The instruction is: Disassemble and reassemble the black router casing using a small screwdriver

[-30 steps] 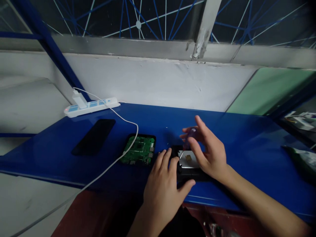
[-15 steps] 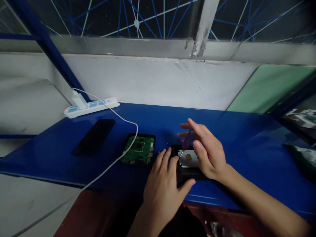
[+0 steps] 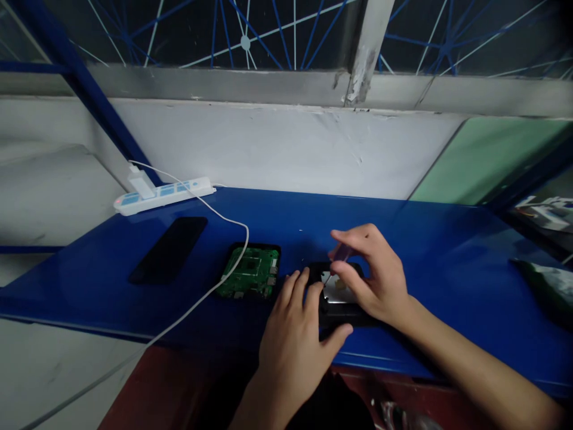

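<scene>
A screwdriver point(image 3: 342, 252) with a purplish translucent handle is held in my right hand point(image 3: 376, 275), its thumb and fingers closed round the handle. The thin shaft slants down to the left edge of a silver metal plate point(image 3: 336, 294). That plate, with a small tan pad point(image 3: 341, 284) on it, sits in a black plastic housing point(image 3: 347, 315). My left hand point(image 3: 298, 334) lies with fingers spread over the housing's left side, its index fingertip beside the screwdriver's tip. The tip itself is partly hidden by that finger.
Left of my hands, a green circuit board point(image 3: 250, 272) rests in a black case, a white cable point(image 3: 206, 295) crossing over it. Farther left lie a black phone-like slab point(image 3: 169, 249) and a white power strip point(image 3: 172, 194). A dark green and white packet point(image 3: 546, 286) is at right.
My right hand's fingers have closed in around the screwdriver handle, where they were stretched and spread before. My left hand stays in place on the housing.
</scene>
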A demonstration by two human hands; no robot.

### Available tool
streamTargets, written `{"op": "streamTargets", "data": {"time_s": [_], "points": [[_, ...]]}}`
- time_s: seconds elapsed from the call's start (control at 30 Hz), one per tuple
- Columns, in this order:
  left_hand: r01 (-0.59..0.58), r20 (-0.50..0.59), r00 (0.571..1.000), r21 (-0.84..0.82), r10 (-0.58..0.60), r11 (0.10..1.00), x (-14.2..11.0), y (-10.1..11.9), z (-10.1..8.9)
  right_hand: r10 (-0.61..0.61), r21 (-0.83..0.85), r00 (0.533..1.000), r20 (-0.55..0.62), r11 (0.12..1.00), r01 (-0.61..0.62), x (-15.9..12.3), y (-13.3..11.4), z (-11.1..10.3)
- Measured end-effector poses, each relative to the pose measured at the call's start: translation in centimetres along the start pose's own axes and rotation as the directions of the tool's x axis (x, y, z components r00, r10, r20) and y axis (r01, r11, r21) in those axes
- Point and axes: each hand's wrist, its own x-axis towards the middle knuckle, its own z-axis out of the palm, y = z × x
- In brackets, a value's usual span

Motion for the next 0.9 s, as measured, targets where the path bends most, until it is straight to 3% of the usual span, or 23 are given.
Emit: {"op": "streamTargets", "data": {"time_s": [0.17,0.9], "points": [[0.009,-0.006,1.0,-0.005,-0.009,1.0,-0.16,-0.04,0.19,0.071,0.063,0.997,0.037,0.995,-0.074,-0.09,-0.27,0.07],[-0.002,0.002,1.0,0.006,0.002,1.0,0.04,0.06,-0.13,0.059,0.014,0.998,0.012,0.998,-0.059,0.32,-0.75,0.58]]}}
